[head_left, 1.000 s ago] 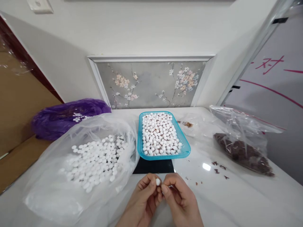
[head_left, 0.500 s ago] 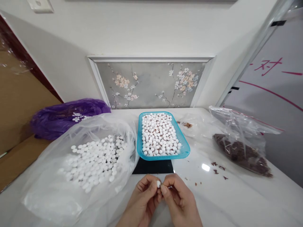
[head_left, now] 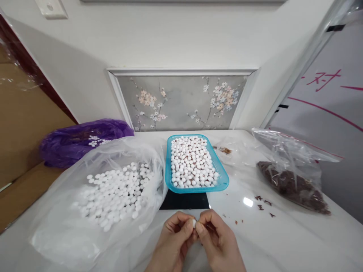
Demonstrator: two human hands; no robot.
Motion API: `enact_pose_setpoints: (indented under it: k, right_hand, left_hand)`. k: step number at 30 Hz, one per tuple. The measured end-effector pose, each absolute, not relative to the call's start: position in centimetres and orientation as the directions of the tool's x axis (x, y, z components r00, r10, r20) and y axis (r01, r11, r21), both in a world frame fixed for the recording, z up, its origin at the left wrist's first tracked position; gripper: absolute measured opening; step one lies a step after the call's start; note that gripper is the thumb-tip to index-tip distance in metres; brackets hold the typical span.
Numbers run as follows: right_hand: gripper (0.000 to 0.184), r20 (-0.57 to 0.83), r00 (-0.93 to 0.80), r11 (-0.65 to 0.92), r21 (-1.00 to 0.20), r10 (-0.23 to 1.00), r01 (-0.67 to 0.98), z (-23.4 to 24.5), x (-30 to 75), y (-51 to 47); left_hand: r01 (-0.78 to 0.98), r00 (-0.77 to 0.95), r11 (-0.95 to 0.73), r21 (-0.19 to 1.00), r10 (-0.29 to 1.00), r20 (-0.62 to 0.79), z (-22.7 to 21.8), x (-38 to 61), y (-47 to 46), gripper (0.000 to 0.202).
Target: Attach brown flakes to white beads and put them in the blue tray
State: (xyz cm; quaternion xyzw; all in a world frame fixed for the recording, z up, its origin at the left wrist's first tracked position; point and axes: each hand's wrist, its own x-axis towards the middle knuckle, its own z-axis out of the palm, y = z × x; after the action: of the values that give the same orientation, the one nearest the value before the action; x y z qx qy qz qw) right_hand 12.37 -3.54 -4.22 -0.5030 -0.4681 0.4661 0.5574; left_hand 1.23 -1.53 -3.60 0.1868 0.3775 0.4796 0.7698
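Observation:
A small white ball [head_left: 194, 223] is pinched between the thumb and fingers of my left hand [head_left: 177, 238], low in the middle of the view. Thumb and forefinger of my right hand [head_left: 217, 236] are closed right against the ball's other side. Whatever tiny thing may sit between those right fingertips is hidden. Just beyond my hands stands a blue plastic basket [head_left: 224, 186], filled with many similar white balls [head_left: 193, 162] with brown bits among them. To the left lies a clear plastic bag [head_left: 65, 230] holding loose white balls [head_left: 119, 196].
A purple bag [head_left: 62, 145] with small white pieces lies at the back left beside cardboard [head_left: 22, 109]. On the right are a zip bag [head_left: 295, 185] of brown pieces, several loose brown bits [head_left: 260, 207] and another clear bag [head_left: 241, 151]. A black flat thing [head_left: 184, 201] shows below the basket.
My fingertips have come closer together around the white ball, so less of it shows. Both hands sit slightly further right in the view, which has itself shifted a little.

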Motion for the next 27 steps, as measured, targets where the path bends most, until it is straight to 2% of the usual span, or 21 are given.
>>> enact_pose_setpoints:
  k: [4,10,20,27]
  right_hand:
    - [0.021,0.051,0.113,0.065,-0.990,0.992,-0.126,-4.30,12.23,-3.48]
    - [0.021,0.038,0.113,0.054,-0.988,0.993,-0.143,-4.48,12.18,-3.40]
    - [0.023,0.103,0.163,0.087,-0.991,0.981,0.103,-4.94,12.25,-3.62]
    - [0.022,0.095,0.110,0.083,-0.990,0.989,0.113,-4.66,12.24,-3.24]
  left_hand:
    - [-0.611,0.276,0.474,0.634,0.878,-0.390,-3.87,1.10,-1.39,0.009]
    - [-0.612,0.251,0.460,0.644,0.884,-0.393,-3.42,1.13,-1.38,0.011]
    - [-0.604,0.201,0.437,0.667,0.893,-0.403,-3.50,1.40,-1.63,0.014]
    - [-0.614,0.218,0.446,0.652,0.889,-0.403,-3.27,1.23,-1.54,0.011]
